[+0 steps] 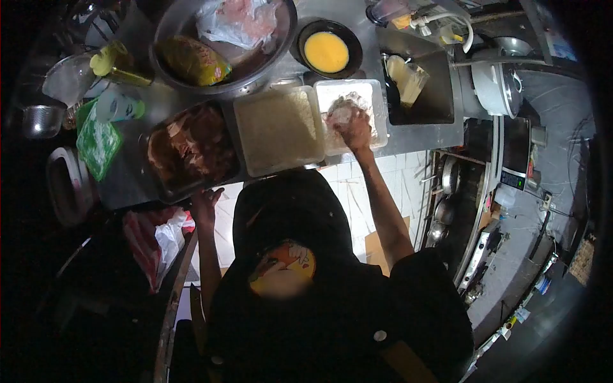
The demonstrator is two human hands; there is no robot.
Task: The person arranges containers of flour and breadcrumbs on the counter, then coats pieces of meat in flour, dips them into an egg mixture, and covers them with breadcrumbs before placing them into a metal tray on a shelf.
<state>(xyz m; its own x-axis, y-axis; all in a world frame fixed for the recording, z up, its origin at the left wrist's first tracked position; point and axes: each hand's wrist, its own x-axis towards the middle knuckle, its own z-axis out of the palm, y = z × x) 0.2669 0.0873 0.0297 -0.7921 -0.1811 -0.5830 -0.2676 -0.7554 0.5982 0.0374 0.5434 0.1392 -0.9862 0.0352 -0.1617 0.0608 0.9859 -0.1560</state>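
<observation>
My right hand (355,129) is down in a square tub of white flour (378,135). Its fingers are curled over a floured piece of meat (343,113), partly hidden by the hand. Left of this tub stands a second tub, full of pale crumbs (280,131). Raw meat slices (195,143) fill a dark tray beside the crumbs. Below that tray, at the counter's front edge, my left hand (205,203) has its fingers stretched out and holds nothing. Behind the flour, a black bowl holds yellow liquid like beaten egg (326,52).
A wide metal basin (252,80) with plastic bags in it stands at the back. A sink (434,108) with pale utensils lies to the right. On the left are a green tray (100,142) and a translucent cup (120,104). A red-and-white bag (150,246) hangs below the counter.
</observation>
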